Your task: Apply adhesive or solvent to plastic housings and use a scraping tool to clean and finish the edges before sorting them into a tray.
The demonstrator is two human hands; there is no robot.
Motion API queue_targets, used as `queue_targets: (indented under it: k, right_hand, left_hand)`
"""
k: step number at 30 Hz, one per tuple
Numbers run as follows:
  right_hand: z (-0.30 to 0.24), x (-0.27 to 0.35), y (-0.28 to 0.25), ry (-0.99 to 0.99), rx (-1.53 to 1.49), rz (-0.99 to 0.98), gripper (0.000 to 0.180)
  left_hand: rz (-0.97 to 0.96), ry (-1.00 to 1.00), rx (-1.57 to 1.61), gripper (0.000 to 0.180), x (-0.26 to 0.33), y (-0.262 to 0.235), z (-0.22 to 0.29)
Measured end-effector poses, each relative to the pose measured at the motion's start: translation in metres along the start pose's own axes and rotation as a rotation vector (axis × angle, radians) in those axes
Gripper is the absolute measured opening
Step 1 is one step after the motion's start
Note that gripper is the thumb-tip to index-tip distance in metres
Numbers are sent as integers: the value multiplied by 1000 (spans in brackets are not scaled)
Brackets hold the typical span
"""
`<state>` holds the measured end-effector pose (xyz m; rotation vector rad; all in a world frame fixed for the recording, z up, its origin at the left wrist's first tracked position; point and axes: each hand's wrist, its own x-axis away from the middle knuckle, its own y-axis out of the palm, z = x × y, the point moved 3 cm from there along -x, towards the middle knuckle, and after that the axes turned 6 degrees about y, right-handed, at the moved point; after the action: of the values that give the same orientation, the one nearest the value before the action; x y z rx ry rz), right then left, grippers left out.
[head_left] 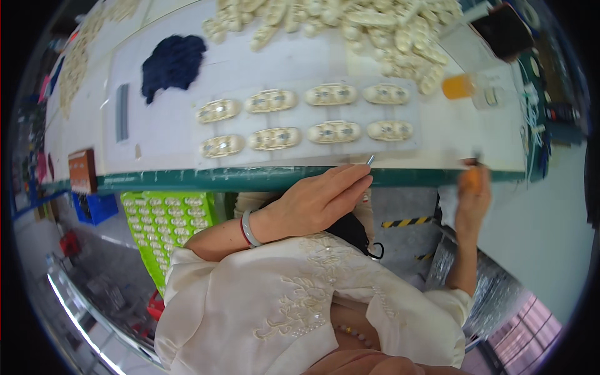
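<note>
Worktable (450,139), green tray (152,262) of cream parts (193,202), left fingers (340,180) pinching rod (371,160)

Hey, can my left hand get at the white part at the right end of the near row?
Probably yes: nothing seems to stand between your left hand and that white part, though that hand holds a thin metal thing, which may hamper a grasp.

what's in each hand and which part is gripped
Left hand: a slim metal piece, held behind its protruding tip. Right hand: a blurred orange object; gripped part unclear.
</note>
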<state>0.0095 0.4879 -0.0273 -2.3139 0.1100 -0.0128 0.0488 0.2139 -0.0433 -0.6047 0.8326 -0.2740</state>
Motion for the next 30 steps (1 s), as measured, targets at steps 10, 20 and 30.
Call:
queue_targets:
  k: [10, 20, 30]
  right_hand:
    - [-44, 23, 51, -314, 430, -346, 22]
    - [-49, 21, 61, -415, 587, -252, 26]
    - [-60, 20, 64, -361, 779, -336, 28]
  left_hand:
    - [-291, 178, -250, 47, -9, 27, 4]
    - [-304, 197, -231, 39, -7, 29, 2]
    - [-262, 166, -203, 40, -6, 28, -2]
